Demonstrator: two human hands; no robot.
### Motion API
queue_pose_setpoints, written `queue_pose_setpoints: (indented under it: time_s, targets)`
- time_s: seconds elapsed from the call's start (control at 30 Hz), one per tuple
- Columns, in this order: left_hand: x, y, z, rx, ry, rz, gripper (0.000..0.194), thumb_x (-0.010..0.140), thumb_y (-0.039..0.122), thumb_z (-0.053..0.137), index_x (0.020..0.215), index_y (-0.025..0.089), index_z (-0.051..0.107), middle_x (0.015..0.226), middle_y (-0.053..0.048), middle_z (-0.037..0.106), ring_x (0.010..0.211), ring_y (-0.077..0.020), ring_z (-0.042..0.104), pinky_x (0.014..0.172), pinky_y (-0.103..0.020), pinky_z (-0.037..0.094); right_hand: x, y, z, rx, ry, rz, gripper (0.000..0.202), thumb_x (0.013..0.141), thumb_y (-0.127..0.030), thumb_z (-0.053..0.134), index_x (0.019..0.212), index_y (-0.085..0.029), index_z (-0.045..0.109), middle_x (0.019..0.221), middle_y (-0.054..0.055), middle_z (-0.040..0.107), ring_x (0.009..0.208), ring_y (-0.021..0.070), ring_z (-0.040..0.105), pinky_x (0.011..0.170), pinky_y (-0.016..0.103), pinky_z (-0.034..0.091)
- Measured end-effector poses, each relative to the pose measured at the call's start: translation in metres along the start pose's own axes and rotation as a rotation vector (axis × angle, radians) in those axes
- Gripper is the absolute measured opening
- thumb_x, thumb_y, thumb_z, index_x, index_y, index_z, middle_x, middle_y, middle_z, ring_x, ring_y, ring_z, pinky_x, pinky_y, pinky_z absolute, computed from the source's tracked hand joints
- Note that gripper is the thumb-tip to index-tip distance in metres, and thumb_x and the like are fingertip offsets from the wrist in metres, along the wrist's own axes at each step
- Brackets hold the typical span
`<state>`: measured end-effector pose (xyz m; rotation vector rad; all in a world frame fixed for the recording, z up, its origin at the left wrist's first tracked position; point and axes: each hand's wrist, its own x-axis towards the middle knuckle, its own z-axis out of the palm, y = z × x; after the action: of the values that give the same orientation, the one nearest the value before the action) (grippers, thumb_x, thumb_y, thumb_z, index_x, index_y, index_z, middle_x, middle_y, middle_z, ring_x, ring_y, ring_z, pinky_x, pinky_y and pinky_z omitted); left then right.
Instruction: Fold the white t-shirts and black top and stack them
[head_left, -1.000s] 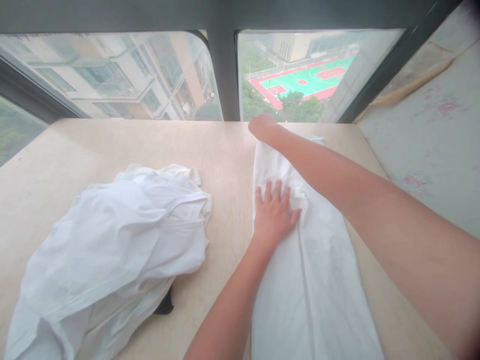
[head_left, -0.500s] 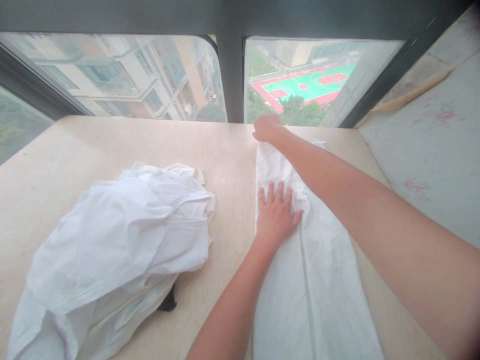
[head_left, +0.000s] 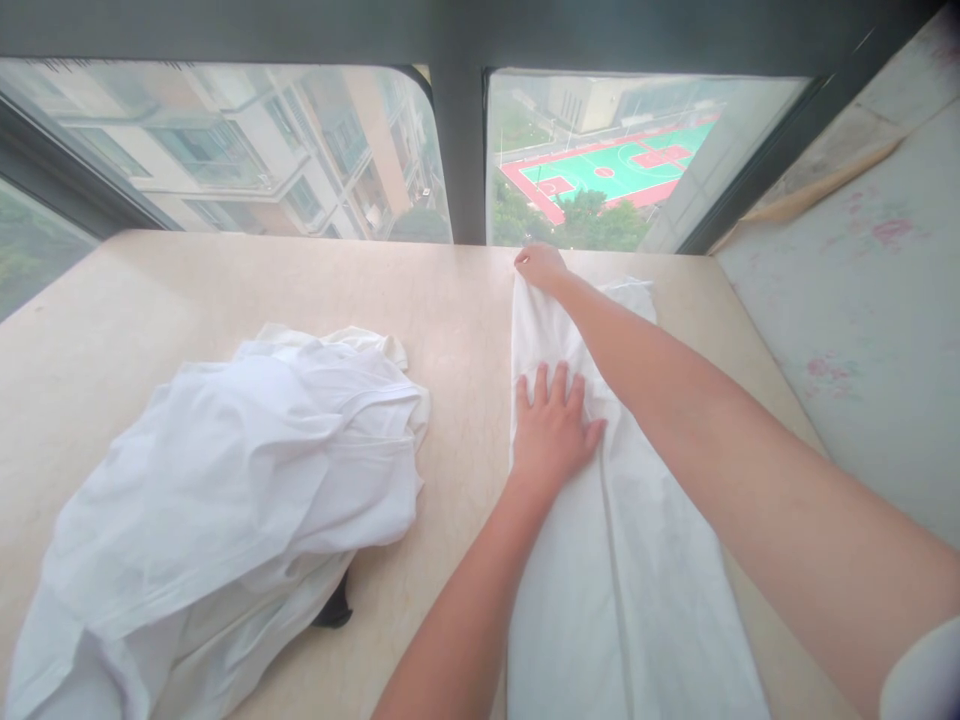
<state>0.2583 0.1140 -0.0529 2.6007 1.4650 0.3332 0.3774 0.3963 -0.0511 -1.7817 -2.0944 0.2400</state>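
Garment: left hand flat, fingers spread; right hand pinching far-left corner; ledge room leftward.

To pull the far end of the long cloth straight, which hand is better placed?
Probably the right hand: it appears to grip the cloth at its far left corner. The left hand lies flat on it, fingers spread, so it seems better for pressing.

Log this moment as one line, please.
left hand: spread flat on long white cloth | right hand: closed on its far corner | white garments: heaped left of cloth | black piece: showing beneath heap's edge
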Motion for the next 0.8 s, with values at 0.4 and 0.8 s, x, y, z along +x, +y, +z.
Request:
queue_pose_setpoints:
  time_s: [0.4,0.8]
  targets:
    - [0.002,0.001,0.0,0.019,0.016,-0.001,0.065,0.096,0.059,0.032,0.15,0.023,0.038,0.162,-0.007,0.028,0.15,-0.0334,0.02,0.121,-0.058,0.016,-0.193,0.048,-0.054,-0.081,0.231,0.087,0.052,0.096,-0.024,0.024,0.136,-0.019,0.055,0.145,0.01,0.05,0.139,0.0222,0.041,0.117,0.045,0.034]
    - [0.005,0.0,0.0,0.099,-0.015,0.006,0.065,0.096,0.058,0.034,0.151,0.024,0.036,0.163,-0.006,0.025,0.15,-0.0335,0.019,0.121,-0.057,0.017,-0.157,0.11,-0.051,-0.151,0.107,0.135,0.048,0.095,-0.038,0.041,0.132,-0.014,0.058,0.143,0.017,0.05,0.129,0.0302,0.046,0.109,0.05,0.034]
